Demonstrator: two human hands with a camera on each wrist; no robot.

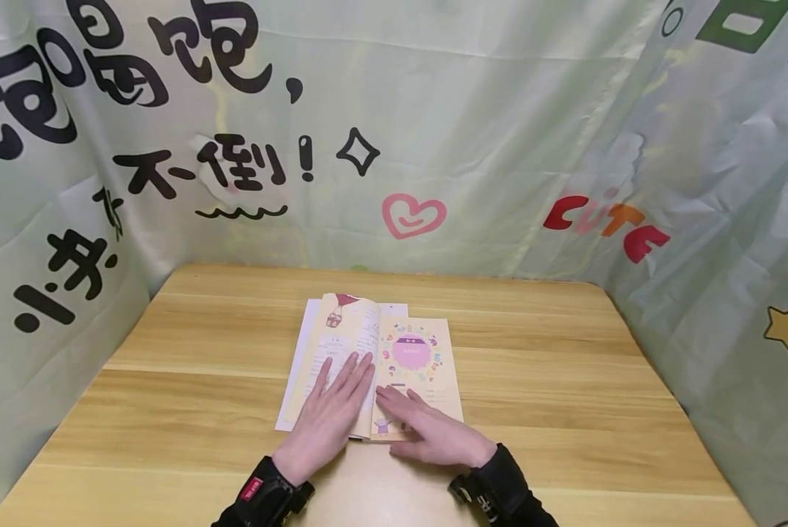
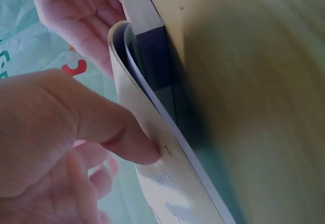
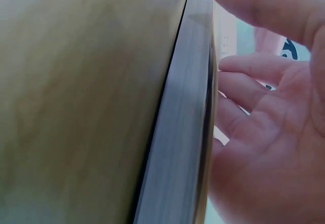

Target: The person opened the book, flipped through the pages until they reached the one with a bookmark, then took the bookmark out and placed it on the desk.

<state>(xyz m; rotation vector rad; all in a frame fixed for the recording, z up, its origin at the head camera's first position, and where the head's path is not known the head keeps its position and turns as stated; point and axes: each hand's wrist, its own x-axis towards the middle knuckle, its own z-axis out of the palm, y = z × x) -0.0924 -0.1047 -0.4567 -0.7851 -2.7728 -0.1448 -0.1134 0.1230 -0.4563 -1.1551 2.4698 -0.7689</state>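
An open book [image 1: 426,369] lies on the wooden table in the head view, its right page printed with a pink round emblem and small coloured figures. My left hand [image 1: 331,421] rests with spread, straight fingers on the left page, near the spine. In the left wrist view, the thumb of that hand touches the page [image 2: 152,181], and the leaves curve up toward the fold. My right hand [image 1: 436,432] lies over the lower part of the right page, fingers extended toward the spine. The right wrist view shows the thick page block [image 3: 177,112] beside that palm.
The wooden table [image 1: 552,380] extends around the book on all sides. Behind it and at both sides hangs a pale cloth [image 1: 499,146] with black lettering, a pink heart and coloured letters. Black bands [image 1: 262,494] circle both wrists.
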